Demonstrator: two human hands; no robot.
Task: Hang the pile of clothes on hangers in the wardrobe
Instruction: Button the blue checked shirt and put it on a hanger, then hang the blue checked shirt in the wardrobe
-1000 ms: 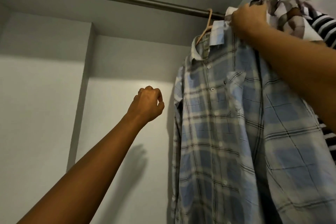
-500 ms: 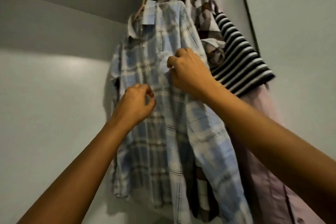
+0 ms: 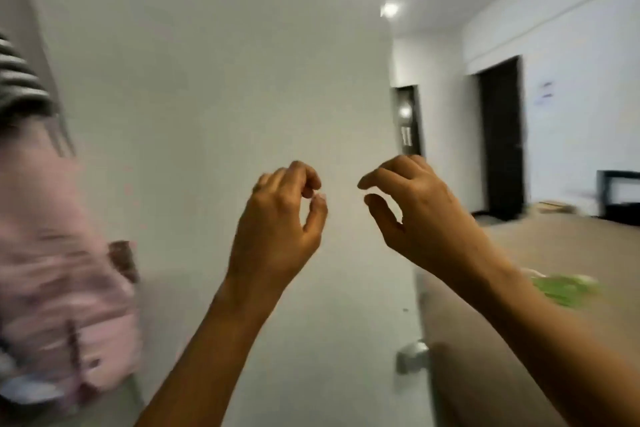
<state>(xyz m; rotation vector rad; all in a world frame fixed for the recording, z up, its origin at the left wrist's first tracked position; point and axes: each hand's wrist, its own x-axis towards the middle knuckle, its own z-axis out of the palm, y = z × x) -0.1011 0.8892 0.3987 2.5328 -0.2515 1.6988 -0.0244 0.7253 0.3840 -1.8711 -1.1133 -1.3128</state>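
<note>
Striped garment [image 3: 17, 80]: cloth, soft and matt, in dark and pale bands; the weave is too blurred to tell.
Pink garment [image 3: 62, 288]: thin-looking cloth, matt, lying in loose folds.
Brown checked cloth [image 3: 123, 258]: woven fabric, matt, only a small patch showing.
White panel [image 3: 225, 80]: smooth, flat and matt; whether painted or laminated cannot be told.
Knob [image 3: 412, 359]: metal, silver-grey, with a dull brushed sheen.
Tan surface [image 3: 554, 243]: smooth and even, with a low sheen; the material is unclear.
Dark door [image 3: 500, 139]: smooth, very dark finish with a faint gloss.
Wall [image 3: 571, 28]: white paint, matt.
Green thing [image 3: 564, 291]: too blurred to tell its material.
</note>
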